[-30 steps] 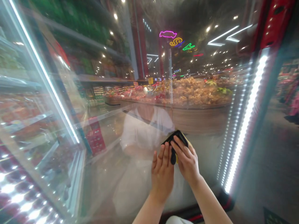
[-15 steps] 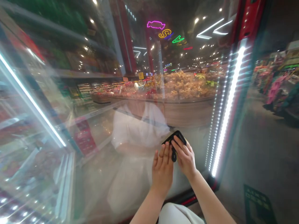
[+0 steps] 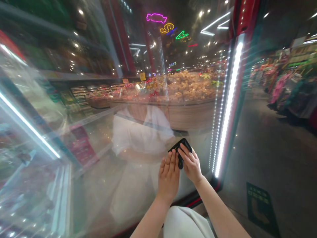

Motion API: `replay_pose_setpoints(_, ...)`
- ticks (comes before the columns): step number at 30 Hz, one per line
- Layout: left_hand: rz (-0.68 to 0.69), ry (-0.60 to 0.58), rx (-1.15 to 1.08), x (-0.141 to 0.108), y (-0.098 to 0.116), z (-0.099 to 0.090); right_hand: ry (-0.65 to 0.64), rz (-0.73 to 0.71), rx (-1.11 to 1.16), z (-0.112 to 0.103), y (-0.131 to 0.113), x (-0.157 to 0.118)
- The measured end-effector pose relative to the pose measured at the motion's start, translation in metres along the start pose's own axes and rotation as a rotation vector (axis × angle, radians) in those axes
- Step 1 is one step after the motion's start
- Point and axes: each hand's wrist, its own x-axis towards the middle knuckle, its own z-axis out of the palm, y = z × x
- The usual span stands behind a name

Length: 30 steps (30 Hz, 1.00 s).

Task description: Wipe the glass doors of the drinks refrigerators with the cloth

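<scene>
A flat black rectangular thing with a short looped strap point(image 3: 180, 162) is up against a large clear glass panel point(image 3: 141, 185); its exact kind I cannot make out. My right hand point(image 3: 191, 165) lies over it, fingers stretched across its face, holding it at the glass. Beside it, my left hand point(image 3: 169, 175) has its fingers extended and close together, palm toward the panel, fingertips at the thing's lower left edge. The strap hangs between the two hands. A person's white-clothed reflection point(image 3: 141, 132) shows in the glass.
A bright light strip point(image 3: 229, 109) runs up the red frame point(image 3: 245, 19) at the panel's right. Beyond the glass stand heaped goods point(image 3: 185, 86). To the left is a lit case point(image 3: 27, 185). A dark floor sign point(image 3: 262, 208) and clothing racks point(image 3: 284, 86) are on the right.
The whole view has shifted, so the hands, panel and lights sit slightly further left and higher. Both hands keep about the same pose around the black thing.
</scene>
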Motion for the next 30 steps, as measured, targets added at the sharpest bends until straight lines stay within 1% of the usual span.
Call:
replay_pose_setpoints(1, 0.017, -0.008, -0.009, 0.01, 0.004, 0.0, 0.017, 0.016, 0.001, -0.004, 0.007, 0.004)
replay_pose_setpoints(3, 0.041, -0.014, -0.033, 0.036, 0.006, -0.002, 0.085, 0.058, 0.014, -0.007, 0.014, 0.022)
replay_pose_setpoints(5, 0.038, -0.002, -0.06, 0.059, 0.001, -0.005, 0.182, 0.138, 0.02, -0.004, 0.011, 0.042)
replay_pose_setpoints(7, 0.025, 0.016, -0.076, 0.067, -0.008, -0.008, 0.216, 0.192, 0.016, 0.002, 0.002, 0.053)
replay_pose_setpoints(9, 0.015, 0.025, -0.079, 0.057, -0.014, -0.008, 0.174, 0.183, 0.02, 0.009, -0.007, 0.048)
replay_pose_setpoints(11, 0.017, 0.012, -0.08, 0.035, -0.014, -0.004, 0.089, 0.144, 0.023, 0.011, -0.01, 0.028)
replay_pose_setpoints(13, 0.034, -0.031, -0.085, 0.015, -0.005, 0.003, 0.035, 0.128, 0.004, 0.008, -0.003, 0.002)
replay_pose_setpoints(14, 0.049, -0.061, -0.09, 0.009, 0.001, 0.007, 0.03, 0.132, -0.01, 0.005, 0.003, -0.01)
replay_pose_setpoints(16, 0.085, -0.112, -0.1, 0.011, 0.017, 0.015, 0.064, 0.155, -0.027, -0.003, 0.02, -0.022)
replay_pose_setpoints(18, 0.116, -0.13, -0.112, 0.031, 0.029, 0.021, 0.132, 0.191, -0.022, -0.01, 0.035, -0.016)
replay_pose_setpoints(20, 0.126, -0.115, -0.131, 0.06, 0.035, 0.023, 0.208, 0.246, -0.018, -0.014, 0.044, 0.004)
replay_pose_setpoints(22, 0.114, -0.086, -0.157, 0.083, 0.033, 0.021, 0.26, 0.305, -0.024, -0.014, 0.044, 0.026)
replay_pose_setpoints(23, 0.103, -0.07, -0.166, 0.088, 0.03, 0.019, 0.273, 0.32, -0.026, -0.013, 0.041, 0.034)
replay_pose_setpoints(24, 0.091, -0.053, -0.167, 0.088, 0.027, 0.017, 0.268, 0.318, -0.022, -0.011, 0.038, 0.037)
replay_pose_setpoints(26, 0.074, -0.03, -0.154, 0.072, 0.022, 0.016, 0.211, 0.261, -0.004, -0.006, 0.031, 0.03)
replay_pose_setpoints(28, 0.066, -0.039, -0.133, 0.046, 0.023, 0.019, 0.122, 0.188, 0.003, -0.004, 0.029, 0.008)
replay_pose_setpoints(30, 0.087, -0.08, -0.116, 0.024, 0.03, 0.027, 0.063, 0.176, -0.018, -0.004, 0.034, -0.017)
